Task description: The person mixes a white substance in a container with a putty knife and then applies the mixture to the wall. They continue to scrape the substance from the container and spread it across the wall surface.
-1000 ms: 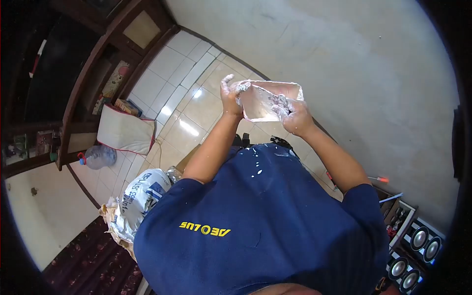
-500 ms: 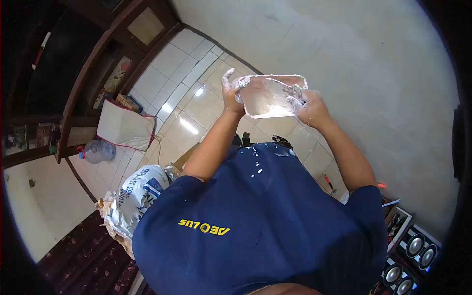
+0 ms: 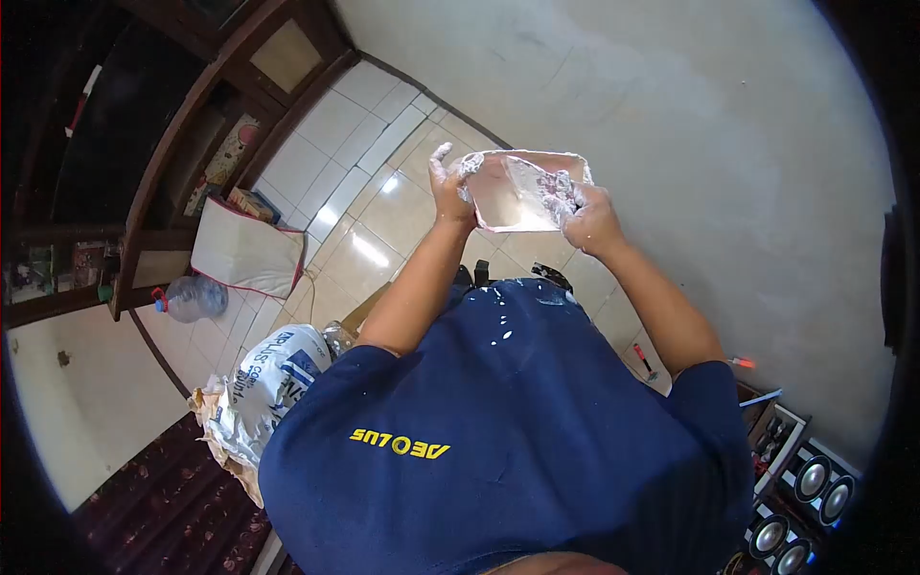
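Note:
My left hand [image 3: 451,192] grips the left end of a shallow pinkish rectangular tray [image 3: 491,203], its rim crusted with white paste. White paste also coats my left fingers, and the thumb or finger at the far side sticks up. Closed around a flat scraper [image 3: 525,182], my right hand [image 3: 592,222] is at the tray's right side. The blade is tilted over the tray, with a lump of whitish paste [image 3: 559,196] near my fingers. The scraper's handle is hidden in my hand.
A plain wall [image 3: 690,144] rises ahead and to the right. On the left stand a dark wooden cabinet [image 3: 192,115], a plastic water bottle [image 3: 196,298] and a white printed sack [image 3: 278,374]. A red-handled tool [image 3: 642,359] lies on the tiled floor [image 3: 359,251]. Speakers [image 3: 815,476] stand at lower right.
My right hand has shifted slightly left, and the scraper blade has turned from lying broadly across the tray to a steeper tilt. More paste shows on it. My left hand has barely moved.

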`<state>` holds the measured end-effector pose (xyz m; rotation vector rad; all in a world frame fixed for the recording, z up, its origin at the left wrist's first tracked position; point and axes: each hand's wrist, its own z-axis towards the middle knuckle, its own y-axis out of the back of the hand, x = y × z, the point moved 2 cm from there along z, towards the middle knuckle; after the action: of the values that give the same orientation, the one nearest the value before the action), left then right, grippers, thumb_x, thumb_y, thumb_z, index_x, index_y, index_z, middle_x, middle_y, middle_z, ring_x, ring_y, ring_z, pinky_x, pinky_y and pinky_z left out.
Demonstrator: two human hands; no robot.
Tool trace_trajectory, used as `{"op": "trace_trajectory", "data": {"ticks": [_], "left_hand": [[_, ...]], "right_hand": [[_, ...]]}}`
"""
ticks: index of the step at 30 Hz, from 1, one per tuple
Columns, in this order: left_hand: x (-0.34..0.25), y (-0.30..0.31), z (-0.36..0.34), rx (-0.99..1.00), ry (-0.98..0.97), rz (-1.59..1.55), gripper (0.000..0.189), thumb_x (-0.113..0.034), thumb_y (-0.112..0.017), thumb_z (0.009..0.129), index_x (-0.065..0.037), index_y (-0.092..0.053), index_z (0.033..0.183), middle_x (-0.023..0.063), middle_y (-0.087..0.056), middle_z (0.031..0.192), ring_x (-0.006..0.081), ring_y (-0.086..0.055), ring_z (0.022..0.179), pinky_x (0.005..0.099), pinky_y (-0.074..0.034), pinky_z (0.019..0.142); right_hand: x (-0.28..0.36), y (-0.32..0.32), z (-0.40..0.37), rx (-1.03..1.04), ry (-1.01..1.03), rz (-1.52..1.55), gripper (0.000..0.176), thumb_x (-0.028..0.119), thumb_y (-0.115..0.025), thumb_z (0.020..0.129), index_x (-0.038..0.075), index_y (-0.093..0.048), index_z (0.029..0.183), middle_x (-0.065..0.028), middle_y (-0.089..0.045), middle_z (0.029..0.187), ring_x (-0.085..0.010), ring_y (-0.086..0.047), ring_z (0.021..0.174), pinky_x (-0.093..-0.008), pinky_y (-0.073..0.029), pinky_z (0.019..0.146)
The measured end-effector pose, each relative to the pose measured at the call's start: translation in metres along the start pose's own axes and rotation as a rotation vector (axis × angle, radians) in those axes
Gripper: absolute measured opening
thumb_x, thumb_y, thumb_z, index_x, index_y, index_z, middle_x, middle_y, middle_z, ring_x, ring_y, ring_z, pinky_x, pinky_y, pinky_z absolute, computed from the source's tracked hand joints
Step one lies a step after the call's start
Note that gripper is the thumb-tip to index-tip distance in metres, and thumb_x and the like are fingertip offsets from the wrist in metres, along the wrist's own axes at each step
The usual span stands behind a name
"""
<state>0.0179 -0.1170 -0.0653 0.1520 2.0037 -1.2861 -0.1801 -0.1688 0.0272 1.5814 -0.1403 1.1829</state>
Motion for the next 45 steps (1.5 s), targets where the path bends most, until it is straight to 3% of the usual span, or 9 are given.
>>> {"op": "trace_trajectory", "data": {"ticks": [8, 12, 16, 18, 26, 28, 30, 34, 45], "left_hand": [[0.003, -0.010, -0.009, 0.108, 0.079, -0.005, 0.063, -0.004, -0.058, 0.070, -0.004, -0.026, 0.124, 0.0201, -0.060, 0.099, 0.0266, -0.060, 0.088, 0.0378, -0.050, 0.079], [-0.001, -0.008, -0.008, 0.154, 0.046, 0.075, 0.064, -0.006, -0.058, 0.069, -0.005, -0.027, 0.124, 0.0184, -0.059, 0.099, 0.0262, -0.060, 0.086, 0.0375, -0.051, 0.078], [0.002, -0.007, -0.016, 0.130, 0.112, 0.054, 0.063, -0.006, -0.054, 0.067, -0.005, -0.027, 0.125, 0.0189, -0.058, 0.101, 0.0269, -0.060, 0.088, 0.0391, -0.051, 0.077], [0.012, -0.007, -0.016, 0.092, 0.135, 0.034, 0.065, -0.013, -0.052, 0.068, -0.008, -0.026, 0.128, 0.0211, -0.056, 0.103, 0.0324, -0.059, 0.091, 0.0450, -0.051, 0.081], [0.003, -0.007, -0.021, 0.218, 0.127, -0.061, 0.063, -0.004, -0.048, 0.066, -0.007, -0.027, 0.125, 0.0217, -0.057, 0.102, 0.0309, -0.061, 0.088, 0.0419, -0.052, 0.078], [0.000, -0.012, -0.020, 0.191, 0.152, -0.011, 0.064, -0.004, -0.048, 0.066, -0.007, -0.027, 0.126, 0.0222, -0.058, 0.102, 0.0310, -0.061, 0.086, 0.0413, -0.054, 0.076], [-0.003, -0.016, -0.019, 0.210, 0.088, 0.019, 0.064, -0.003, -0.048, 0.066, -0.006, -0.026, 0.126, 0.0229, -0.057, 0.102, 0.0313, -0.062, 0.086, 0.0404, -0.054, 0.074], [0.000, -0.019, -0.021, 0.190, 0.137, -0.036, 0.065, -0.005, -0.050, 0.065, -0.005, -0.026, 0.126, 0.0237, -0.057, 0.103, 0.0320, -0.060, 0.091, 0.0429, -0.052, 0.079], [0.014, -0.016, -0.015, 0.215, 0.149, -0.019, 0.064, -0.006, -0.051, 0.065, -0.006, -0.027, 0.124, 0.0218, -0.057, 0.103, 0.0297, -0.059, 0.091, 0.0386, -0.050, 0.081]], "right_hand": [[0.010, 0.003, -0.006, 0.211, -0.040, 0.064, 0.018, 0.012, -0.061, 0.077, 0.004, -0.064, 0.093, -0.0189, -0.063, 0.096, -0.0348, -0.058, 0.089, -0.0385, -0.046, 0.079], [0.010, 0.000, -0.011, 0.021, 0.120, 0.066, 0.018, 0.010, -0.061, 0.077, 0.003, -0.064, 0.093, -0.0170, -0.064, 0.082, -0.0313, -0.061, 0.074, -0.0366, -0.048, 0.070], [0.018, -0.001, -0.026, -0.006, -0.068, 0.146, 0.017, 0.008, -0.061, 0.077, 0.003, -0.065, 0.092, -0.0176, -0.064, 0.079, -0.0325, -0.061, 0.070, -0.0366, -0.048, 0.068], [0.023, -0.003, -0.033, -0.027, 0.082, 0.073, 0.017, 0.008, -0.063, 0.079, 0.001, -0.065, 0.094, -0.0092, -0.065, 0.077, -0.0141, -0.056, 0.065, -0.0304, -0.046, 0.061], [0.044, 0.028, -0.027, -0.007, 0.073, -0.019, 0.019, 0.006, -0.063, 0.079, 0.003, -0.065, 0.098, -0.0092, -0.058, 0.067, -0.0106, -0.044, 0.055, -0.0266, -0.039, 0.052], [0.041, 0.047, -0.021, 0.049, -0.050, -0.177, 0.021, 0.006, -0.062, 0.078, 0.004, -0.065, 0.099, -0.0128, -0.061, 0.072, -0.0158, -0.052, 0.057, -0.0304, -0.043, 0.055], [0.059, 0.067, -0.015, -0.112, 0.196, -0.210, 0.019, 0.009, -0.061, 0.076, 0.006, -0.064, 0.095, -0.0161, -0.065, 0.087, -0.0339, -0.062, 0.078, -0.0378, -0.050, 0.070], [0.042, 0.054, -0.017, -0.035, 0.314, -0.518, 0.016, 0.014, -0.055, 0.078, 0.013, -0.067, 0.090, -0.0115, -0.064, 0.080, -0.0316, -0.061, 0.073, -0.0414, -0.049, 0.065], [0.064, 0.035, -0.027, 0.334, 0.122, -0.710, 0.017, 0.013, -0.055, 0.076, 0.008, -0.062, 0.091, -0.0117, -0.063, 0.085, -0.0297, -0.063, 0.077, -0.0416, -0.051, 0.067]]}}
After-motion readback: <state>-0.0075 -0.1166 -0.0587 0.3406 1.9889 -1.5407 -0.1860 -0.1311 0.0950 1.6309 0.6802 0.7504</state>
